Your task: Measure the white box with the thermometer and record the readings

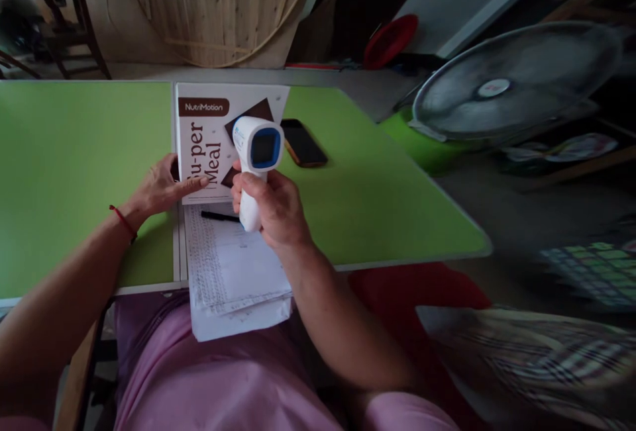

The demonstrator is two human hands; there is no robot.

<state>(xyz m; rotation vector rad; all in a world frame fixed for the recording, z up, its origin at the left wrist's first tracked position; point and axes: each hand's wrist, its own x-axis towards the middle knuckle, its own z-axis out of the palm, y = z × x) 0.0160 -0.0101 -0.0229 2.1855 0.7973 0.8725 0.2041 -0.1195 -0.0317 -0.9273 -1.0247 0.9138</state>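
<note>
On the green table (397, 219), a white box (216, 136) is touched by the left hand (159, 186), thumb on its face, fingers at nine o'clock; whether it is pinched cannot be told. At six o'clock, overhanging papers (243, 272) could be dragged off by a forearm (322, 298). By the right hand (281, 209), a thermometer (261, 146) is gripped over the four o'clock side; with a slip, the phone (305, 143) at three could be struck.

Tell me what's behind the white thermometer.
Partly visible behind the thermometer: a NutriMotion box, papers and a black pen. Covered: the pen's right end and some of the box's print.
</note>
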